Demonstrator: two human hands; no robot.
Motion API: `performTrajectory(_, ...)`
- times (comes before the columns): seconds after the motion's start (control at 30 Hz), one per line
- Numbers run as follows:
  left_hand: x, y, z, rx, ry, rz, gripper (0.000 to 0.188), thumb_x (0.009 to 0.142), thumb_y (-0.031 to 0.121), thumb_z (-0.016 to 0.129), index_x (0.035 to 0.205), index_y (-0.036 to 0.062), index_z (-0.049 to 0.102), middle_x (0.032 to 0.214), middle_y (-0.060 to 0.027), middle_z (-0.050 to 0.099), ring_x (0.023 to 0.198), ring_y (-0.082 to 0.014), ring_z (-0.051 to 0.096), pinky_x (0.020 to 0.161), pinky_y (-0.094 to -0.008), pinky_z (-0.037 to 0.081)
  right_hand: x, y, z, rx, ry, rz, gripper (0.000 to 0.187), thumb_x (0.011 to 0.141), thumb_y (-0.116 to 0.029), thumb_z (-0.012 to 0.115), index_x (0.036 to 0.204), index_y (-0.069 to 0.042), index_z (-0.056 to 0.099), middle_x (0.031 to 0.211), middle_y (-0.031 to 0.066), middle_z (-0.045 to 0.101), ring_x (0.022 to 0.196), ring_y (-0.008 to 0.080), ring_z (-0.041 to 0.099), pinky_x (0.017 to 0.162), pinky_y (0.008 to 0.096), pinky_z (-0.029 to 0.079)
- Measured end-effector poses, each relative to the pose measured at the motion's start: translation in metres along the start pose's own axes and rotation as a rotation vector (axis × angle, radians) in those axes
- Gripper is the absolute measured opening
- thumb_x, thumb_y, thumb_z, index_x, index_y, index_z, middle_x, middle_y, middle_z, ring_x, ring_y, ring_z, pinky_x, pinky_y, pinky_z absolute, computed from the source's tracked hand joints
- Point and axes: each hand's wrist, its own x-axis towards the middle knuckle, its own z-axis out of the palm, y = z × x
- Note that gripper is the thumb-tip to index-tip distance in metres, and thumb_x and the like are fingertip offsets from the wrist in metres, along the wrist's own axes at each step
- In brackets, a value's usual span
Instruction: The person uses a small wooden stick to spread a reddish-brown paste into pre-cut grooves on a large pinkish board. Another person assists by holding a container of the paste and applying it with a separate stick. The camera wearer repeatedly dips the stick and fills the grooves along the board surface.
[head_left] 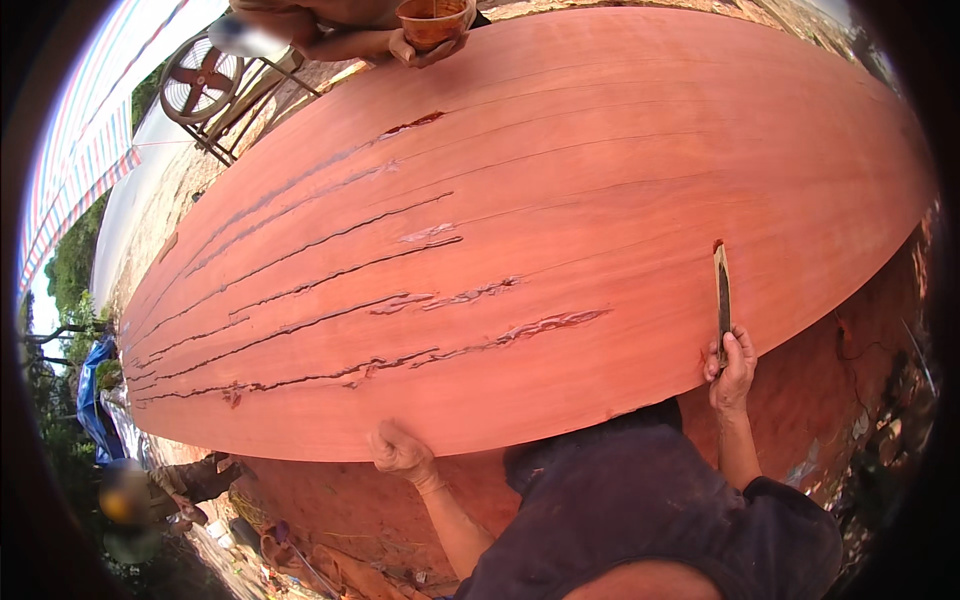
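A big reddish wooden slab (600, 220) spans the view, with long dark cracks running through its left half. Glossy dark-red paste (545, 325) lies along some of the cracks. My right hand (734, 366), at the slab's near right edge, is closed round the lower end of a flat wooden stick (723, 295). The stick points away from me, and red paste sits on its tip. My left hand (403, 450) is curled into a loose fist at the slab's near edge, left of my body, with nothing visible in it.
Across the slab, another person's hands (428, 52) hold a bowl (435, 22) of red-brown paste. A round fan (202, 80) stands at the far left. Another person (180, 490) is at the lower left, beside a blue tarp (95, 400). Reddish ground lies beneath the slab.
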Motion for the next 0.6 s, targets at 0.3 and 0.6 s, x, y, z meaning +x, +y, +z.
performTrajectory(0.3, 0.001, 0.003, 0.002, -0.122, 0.028, 0.044, 0.043, 0.112, 0.026, 0.054, 0.084, -0.0062, 0.062, 0.076, -0.0114, 0.061, 0.067, -0.0226, 0.059, 0.064, -0.0370, 0.051, -0.001, 0.003, 0.004, -0.039, 0.015, -0.061, 0.011, 0.107, -0.015, 0.055, 0.113, -0.007, 0.061, 0.077, 0.0014, 0.061, 0.048, 0.0050, 0.048, 0.039, 0.0210, 0.037)
performTrajectory(0.6, 0.011, 0.016, -0.008, -0.060, -0.107, 0.262, 0.031, 0.104, 0.026, 0.063, 0.088, 0.0022, 0.073, 0.075, -0.0108, 0.062, 0.067, -0.0289, 0.058, 0.063, -0.0421, 0.045, -0.003, -0.028, 0.037, -0.007, -0.004, -0.100, 0.012, 0.107, -0.015, 0.056, 0.115, -0.007, 0.062, 0.081, 0.0020, 0.063, 0.050, 0.0057, 0.051, 0.043, 0.0207, 0.040)
